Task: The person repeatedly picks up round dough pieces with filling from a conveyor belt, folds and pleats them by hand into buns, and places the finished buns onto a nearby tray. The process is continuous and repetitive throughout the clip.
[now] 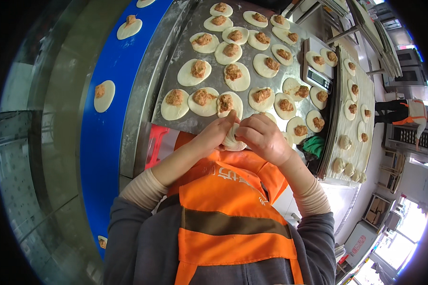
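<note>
Between my two hands, just over the near edge of the steel table [176, 124], is a partly gathered dough bun [233, 140] with pleats in its side. My left hand [216, 133] cups it from the left, fingers curled round it. The fingers of my right hand [265, 137] pinch its upper rim from the right. Whatever filling it has is hidden by my fingers. Right beyond my hands lies a flat dough round with meat filling [229, 105]. Several more filled rounds [204, 101] spread over the table.
Left of the table runs a blue conveyor belt [109, 61] carrying a few filled rounds. At right are a scale [317, 78], a green cloth [313, 145] and a stacked tray [340, 161] with filled rounds and closed buns [339, 165]. A red stool [156, 145] stands below. Another person [406, 111] is far right.
</note>
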`<state>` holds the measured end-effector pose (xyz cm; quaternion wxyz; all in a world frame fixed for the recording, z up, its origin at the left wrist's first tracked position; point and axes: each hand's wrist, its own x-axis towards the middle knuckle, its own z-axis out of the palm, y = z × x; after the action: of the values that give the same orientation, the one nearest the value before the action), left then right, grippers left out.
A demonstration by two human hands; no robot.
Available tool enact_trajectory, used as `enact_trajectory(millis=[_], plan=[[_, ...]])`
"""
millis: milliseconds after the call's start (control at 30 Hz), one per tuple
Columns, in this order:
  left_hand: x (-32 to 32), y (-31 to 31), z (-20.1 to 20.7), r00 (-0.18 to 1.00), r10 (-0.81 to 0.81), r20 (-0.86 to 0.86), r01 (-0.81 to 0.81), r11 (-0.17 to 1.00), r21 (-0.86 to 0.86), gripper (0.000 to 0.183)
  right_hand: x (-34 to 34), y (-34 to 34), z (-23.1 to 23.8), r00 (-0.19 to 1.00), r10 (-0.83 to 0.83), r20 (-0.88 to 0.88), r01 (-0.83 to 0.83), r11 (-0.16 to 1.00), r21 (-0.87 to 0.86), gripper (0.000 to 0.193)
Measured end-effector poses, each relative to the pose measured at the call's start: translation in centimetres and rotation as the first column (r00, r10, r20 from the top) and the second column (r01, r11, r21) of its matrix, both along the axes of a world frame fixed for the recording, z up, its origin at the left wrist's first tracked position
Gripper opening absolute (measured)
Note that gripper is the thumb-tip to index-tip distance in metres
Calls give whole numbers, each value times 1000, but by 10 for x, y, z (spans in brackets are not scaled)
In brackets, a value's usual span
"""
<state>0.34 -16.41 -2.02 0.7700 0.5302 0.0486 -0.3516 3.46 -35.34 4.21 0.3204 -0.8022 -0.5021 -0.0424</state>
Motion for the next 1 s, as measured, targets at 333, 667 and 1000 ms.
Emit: enact_trajectory(millis=[333,667,1000], plan=[[-18,3,-16,813,107,573,-256,949,185,53,-16,6,-19,760,-244,-602,357,931,72,14],[-11,2,5,993,115,35,-118,989,92,68,-17,3,-6,963,-150,-223,161,987,29,18],[-7,-5,0,961,-155,-229,75,943,-324,73,-19,2,7,970,-81,-230,101,992,75,22]])
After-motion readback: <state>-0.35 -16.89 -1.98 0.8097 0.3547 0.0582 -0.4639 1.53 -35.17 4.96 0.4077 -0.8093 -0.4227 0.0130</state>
